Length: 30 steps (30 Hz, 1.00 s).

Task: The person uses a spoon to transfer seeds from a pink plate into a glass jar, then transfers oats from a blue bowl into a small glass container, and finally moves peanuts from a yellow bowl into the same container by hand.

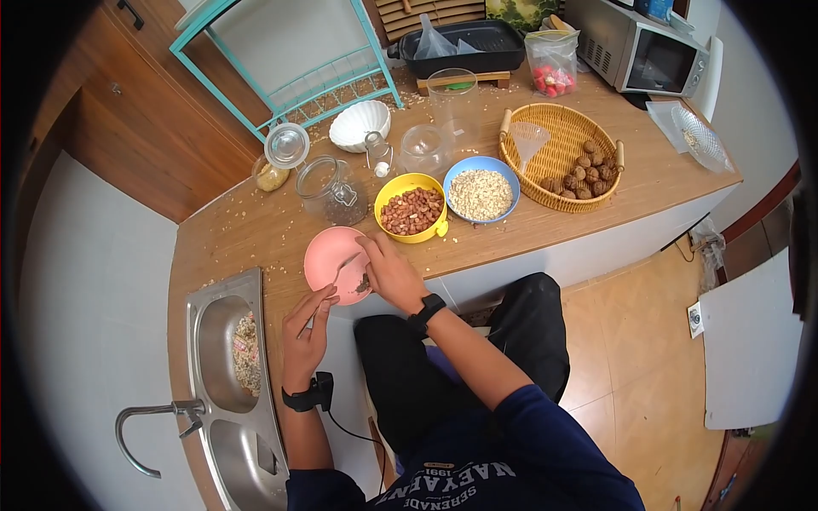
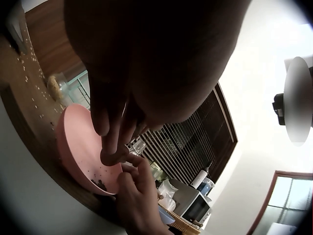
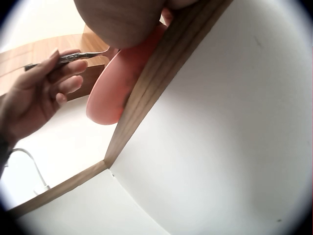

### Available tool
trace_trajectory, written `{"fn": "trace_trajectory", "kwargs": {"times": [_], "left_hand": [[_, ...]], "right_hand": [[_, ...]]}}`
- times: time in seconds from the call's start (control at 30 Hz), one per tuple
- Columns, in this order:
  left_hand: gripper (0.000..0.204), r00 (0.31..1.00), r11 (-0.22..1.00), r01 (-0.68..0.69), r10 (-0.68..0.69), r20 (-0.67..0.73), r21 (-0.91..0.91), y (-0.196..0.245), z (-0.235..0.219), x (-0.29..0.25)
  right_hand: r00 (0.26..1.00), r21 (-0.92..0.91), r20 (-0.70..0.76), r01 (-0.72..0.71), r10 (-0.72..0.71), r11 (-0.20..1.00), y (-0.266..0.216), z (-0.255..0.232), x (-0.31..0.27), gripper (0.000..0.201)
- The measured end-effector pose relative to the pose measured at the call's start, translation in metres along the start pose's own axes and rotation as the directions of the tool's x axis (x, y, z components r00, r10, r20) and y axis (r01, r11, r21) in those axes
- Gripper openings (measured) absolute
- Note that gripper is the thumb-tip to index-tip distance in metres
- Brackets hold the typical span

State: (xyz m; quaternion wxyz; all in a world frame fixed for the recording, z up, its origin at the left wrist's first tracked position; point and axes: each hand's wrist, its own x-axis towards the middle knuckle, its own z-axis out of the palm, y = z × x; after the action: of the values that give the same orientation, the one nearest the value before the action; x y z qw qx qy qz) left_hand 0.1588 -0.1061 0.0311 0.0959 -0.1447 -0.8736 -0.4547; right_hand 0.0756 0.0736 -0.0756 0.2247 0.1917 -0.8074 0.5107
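Note:
My left hand (image 1: pixel 308 328) holds a metal fork (image 1: pixel 342 266) by its patterned handle, plain in the right wrist view. The fork's head reaches over the inside of a pink bowl (image 1: pixel 320 255). A small heap of dark bits (image 1: pixel 362 286) lies low on the bowl's near right side. On the opposite side, my right hand (image 1: pixel 394 271) grips the bowl's rim, its fingers lapping over the inside. The pink bowl (image 3: pixel 108 95) stands at the counter's front edge. Beyond my right hand are a yellow bowl (image 1: pixel 394 232) of reddish-brown nuts and a blue bowl (image 1: pixel 514 196) of oats.
A glass clip-top jar (image 1: pixel 322 198) stands behind the pink bowl. To the right, a wicker basket (image 1: pixel 543 128) holds walnuts and a funnel (image 1: pixel 530 139). A double sink (image 1: pixel 194 328) with a faucet (image 1: pixel 141 411) lies left. Spilled flakes dot the wooden counter (image 1: pixel 217 234).

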Motion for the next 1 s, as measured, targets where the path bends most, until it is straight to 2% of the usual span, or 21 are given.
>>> {"fn": "trace_trajectory", "kwargs": {"times": [0.13, 0.2, 0.23, 0.3, 0.43, 0.5, 0.53, 0.6, 0.73, 0.8, 0.87, 0.93, 1.0], "left_hand": [[0.028, 0.994, 0.995, -0.055, 0.047, 0.098, 0.087, -0.007, 0.003, 0.000], [0.025, 0.994, 0.998, 0.033, -0.027, 0.104, -0.051, -0.007, 0.005, -0.001], [0.025, 0.994, 0.998, 0.031, -0.025, 0.105, -0.053, -0.008, 0.004, 0.000], [0.026, 0.989, 0.991, 0.111, -0.102, 0.112, -0.078, -0.010, -0.003, -0.002], [0.029, 0.984, 0.993, 0.114, -0.108, 0.141, -0.038, -0.018, -0.016, -0.006], [0.028, 0.993, 0.993, 0.116, -0.116, 0.008, -0.004, -0.006, -0.017, -0.008], [0.028, 0.993, 0.993, 0.115, -0.115, 0.009, -0.002, -0.001, -0.017, -0.008], [0.027, 0.997, 0.982, 0.061, -0.052, -0.053, 0.177, 0.006, -0.017, -0.007], [0.028, 0.987, 0.985, 0.106, -0.087, -0.137, 0.137, -0.007, -0.016, -0.013], [0.030, 0.959, 0.972, 0.235, -0.233, -0.162, -0.010, -0.017, -0.018, -0.015], [0.030, 0.945, 0.961, 0.268, -0.276, -0.173, -0.071, -0.024, -0.013, -0.016], [0.031, 0.931, 0.945, 0.299, -0.319, -0.176, -0.132, -0.035, -0.003, -0.018], [0.030, 0.883, 0.845, 0.331, -0.434, -0.176, -0.421, -0.049, 0.007, -0.020]], "right_hand": [[1.000, 0.021, 0.014, -0.014, 0.014, 1.000, 0.001, -0.001, 0.001, 0.052], [1.000, 0.015, 0.011, -0.001, 0.001, 1.000, 0.001, -0.001, 0.000, 0.052], [1.000, 0.005, 0.007, 0.014, -0.014, 1.000, 0.001, -0.002, 0.001, 0.052], [1.000, 0.000, 0.008, 0.013, -0.013, 1.000, 0.001, -0.003, 0.000, 0.052], [1.000, -0.006, 0.005, 0.015, -0.015, 1.000, -0.001, -0.002, 0.000, 0.052], [1.000, -0.008, 0.009, 0.003, -0.003, 1.000, -0.002, -0.004, 0.000, 0.052], [1.000, -0.007, 0.014, -0.008, 0.008, 1.000, -0.002, -0.004, -0.001, 0.051], [1.000, -0.009, 0.008, -0.011, 0.011, 1.000, 0.000, -0.002, -0.001, 0.051], [1.000, -0.036, 0.009, -0.028, 0.028, 0.999, -0.001, -0.001, -0.001, 0.049], [1.000, -0.027, -0.013, -0.012, 0.012, 1.000, -0.002, -0.001, -0.001, 0.048], [0.999, -0.018, -0.034, 0.008, -0.008, 1.000, -0.001, -0.001, 0.001, 0.047], [0.998, -0.020, -0.020, -0.052, 0.052, 0.998, 0.000, 0.000, -0.001, 0.044], [0.998, -0.019, -0.035, -0.044, 0.043, 0.999, 0.001, 0.002, -0.001, 0.042]]}}
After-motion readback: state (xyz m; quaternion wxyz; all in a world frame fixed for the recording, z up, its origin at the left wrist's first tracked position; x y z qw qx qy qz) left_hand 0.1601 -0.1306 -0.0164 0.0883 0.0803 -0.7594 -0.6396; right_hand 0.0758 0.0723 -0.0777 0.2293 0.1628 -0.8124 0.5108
